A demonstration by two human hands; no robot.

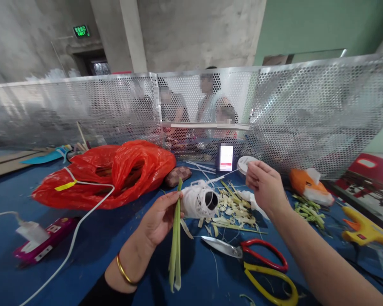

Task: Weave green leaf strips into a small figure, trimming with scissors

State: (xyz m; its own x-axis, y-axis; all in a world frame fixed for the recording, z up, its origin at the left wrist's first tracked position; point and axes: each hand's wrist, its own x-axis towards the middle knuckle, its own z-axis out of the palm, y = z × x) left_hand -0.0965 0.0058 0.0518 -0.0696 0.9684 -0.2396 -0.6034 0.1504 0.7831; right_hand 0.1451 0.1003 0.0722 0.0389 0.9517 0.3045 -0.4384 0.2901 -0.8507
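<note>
My left hand [159, 219] is closed, pinching a few long pale-green leaf strips [175, 246] that hang downward. Just past its fingertips is a roll wound with white strands [194, 202], its dark hollow core facing right; I cannot tell whether the hand also grips it. A thin white thread [228, 173] stretches taut from the top of the roll to my right hand [264, 185], whose fingers are pinched on its end. Below the roll lie scissors [221, 247] with one red and one yellow handle, blades pointing left. Cut pale-green scraps [236, 208] are scattered behind them.
A red plastic bag [124, 174] fills the back left, with a purple power strip [47, 240] and white cable before it. A lit phone [226, 157] stands by the perforated metal screen [306, 110]. At right are an orange tissue pack [309, 185] and a yellow glue gun [364, 229].
</note>
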